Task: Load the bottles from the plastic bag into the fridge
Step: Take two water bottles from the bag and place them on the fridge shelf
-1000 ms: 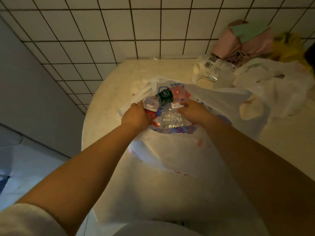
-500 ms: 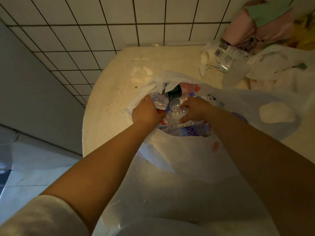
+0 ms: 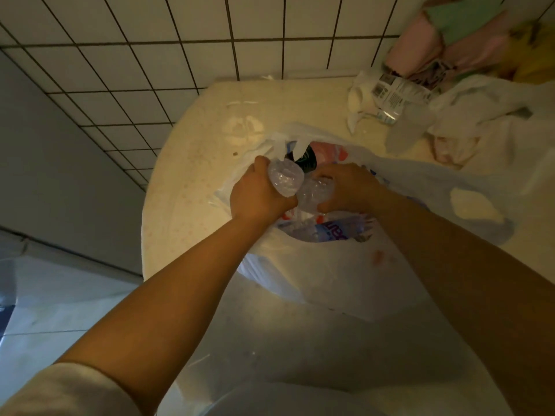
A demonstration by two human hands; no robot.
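Observation:
A white plastic bag (image 3: 324, 274) lies open on a pale counter (image 3: 192, 181), with several bottles inside. My left hand (image 3: 258, 193) grips a clear plastic bottle (image 3: 285, 178) by its body, its base pointing up out of the bag's mouth. My right hand (image 3: 345, 187) grips a second clear bottle (image 3: 315, 193) right beside it. Below my hands, a bottle with a blue label (image 3: 333, 232) lies in the bag. A dark-labelled bottle (image 3: 309, 160) and a pinkish one (image 3: 327, 151) show behind them. No fridge is in view.
A tiled wall (image 3: 180, 40) backs the counter. To the right lie more white plastic bags (image 3: 486, 115), a wrapped pack with a barcode label (image 3: 387, 94), and pink and green fabric (image 3: 450, 34). The counter's rounded left edge drops to a pale floor (image 3: 45, 295).
Both hands have closed on clear bottles and lifted them a little out of the bag. The view has shifted closer and downward.

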